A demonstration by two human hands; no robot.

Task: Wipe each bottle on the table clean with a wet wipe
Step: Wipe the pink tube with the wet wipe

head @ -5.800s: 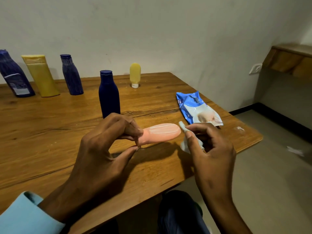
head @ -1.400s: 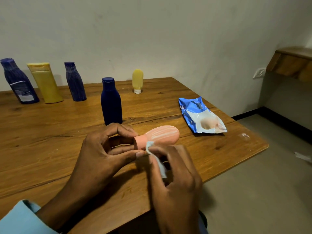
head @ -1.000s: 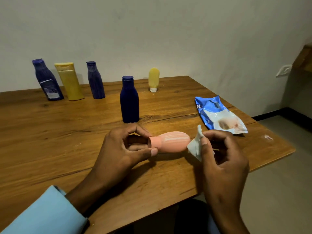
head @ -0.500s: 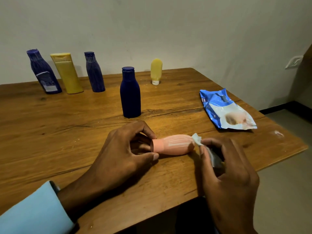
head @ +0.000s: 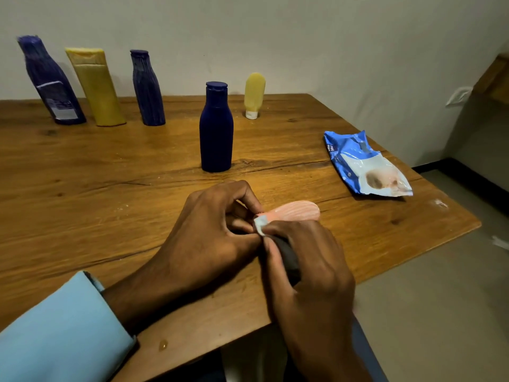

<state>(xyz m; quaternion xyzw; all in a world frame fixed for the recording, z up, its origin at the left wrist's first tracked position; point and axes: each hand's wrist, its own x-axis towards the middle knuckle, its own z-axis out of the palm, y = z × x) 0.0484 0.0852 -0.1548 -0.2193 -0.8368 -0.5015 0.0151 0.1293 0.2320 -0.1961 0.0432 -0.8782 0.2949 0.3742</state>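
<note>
- The fingers [head: 242, 194] of the left hand [head: 209, 238] are curled and pinch the cap end of the small pink bottle [head: 296, 210].
- The right hand [head: 311, 266] has its fingers pressed together around a white wet wipe [head: 260, 223]. It pushes the wipe onto the pink bottle near the cap.
- The pink bottle lies on its side on the wooden table [head: 110, 194], close to the front edge, between the two hands.
- A dark blue bottle [head: 216, 128] stands up just behind the hands.
- A small yellow bottle [head: 254, 95] stands on its white cap farther back.
- Three more stand in a row by the wall on the left: a blue bottle with a label [head: 51, 84], a yellow tube [head: 96, 86] and a blue bottle [head: 147, 88].
- A blue pack of wipes [head: 363, 164] lies flat on the right side of the table, well apart from the hands.
- The left arm wears a light blue sleeve [head: 60, 329].
</note>
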